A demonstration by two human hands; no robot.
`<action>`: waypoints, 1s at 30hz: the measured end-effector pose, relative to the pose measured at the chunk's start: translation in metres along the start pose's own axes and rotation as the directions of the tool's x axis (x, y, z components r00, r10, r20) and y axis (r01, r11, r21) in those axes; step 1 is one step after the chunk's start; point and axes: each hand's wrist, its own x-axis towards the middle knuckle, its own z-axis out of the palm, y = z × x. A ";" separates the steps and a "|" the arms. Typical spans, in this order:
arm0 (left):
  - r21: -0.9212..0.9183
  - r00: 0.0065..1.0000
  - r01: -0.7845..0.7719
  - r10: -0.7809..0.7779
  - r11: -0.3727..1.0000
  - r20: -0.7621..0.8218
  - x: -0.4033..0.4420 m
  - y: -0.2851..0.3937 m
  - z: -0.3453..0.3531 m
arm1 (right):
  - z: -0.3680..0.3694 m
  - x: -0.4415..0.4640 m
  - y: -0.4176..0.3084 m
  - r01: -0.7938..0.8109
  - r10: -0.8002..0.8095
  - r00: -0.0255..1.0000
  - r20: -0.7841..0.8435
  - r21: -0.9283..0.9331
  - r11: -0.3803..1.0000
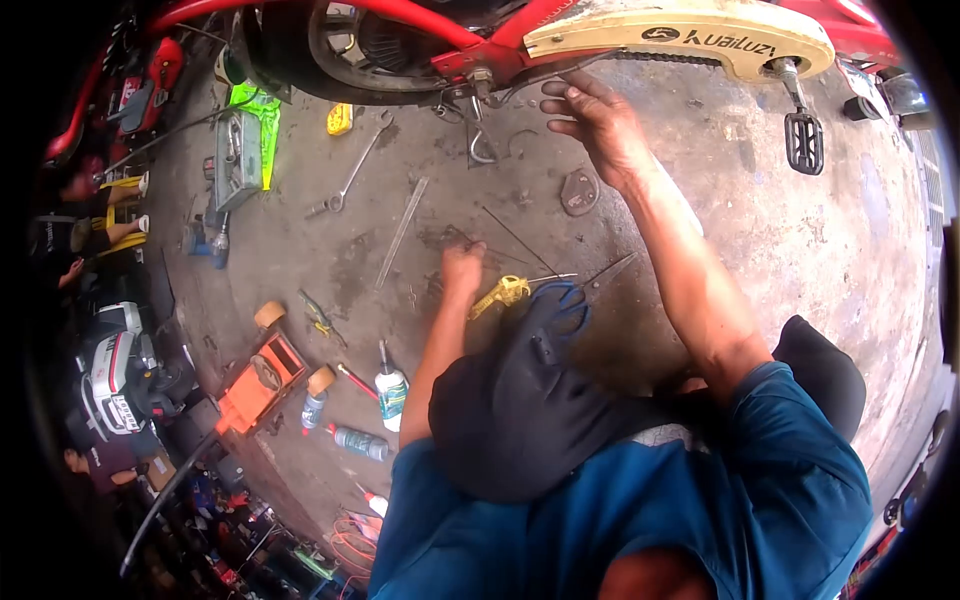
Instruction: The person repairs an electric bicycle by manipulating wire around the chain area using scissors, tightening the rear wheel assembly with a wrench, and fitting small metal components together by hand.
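A red bicycle frame (515,52) with a cream chain guard (690,36) spans the top of the head view. My right hand (600,125) reaches up just below the guard, fingers apart, and I see nothing held in it. A thin dark cable or wire runs close to its fingertips. Low over the floor, my left hand (462,265) is beside a dark smudged patch; its fingers blend into the ground, so their grip is unclear. Close by lie a yellow-handled screwdriver (500,294) and a thin dark rod (522,241).
A wrench (362,165), a flat metal strip (402,232), and pliers (322,318) lie on the floor. An orange floor jack (265,380) and several bottles stand or lie at lower left. A pedal (804,143) hangs at upper right. People sit at far left.
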 end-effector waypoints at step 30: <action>0.465 -0.199 -0.867 0.980 -0.180 0.008 -0.065 0.261 -0.004 | -0.005 0.039 0.014 -0.051 -0.117 0.956 0.270 0.543 0.838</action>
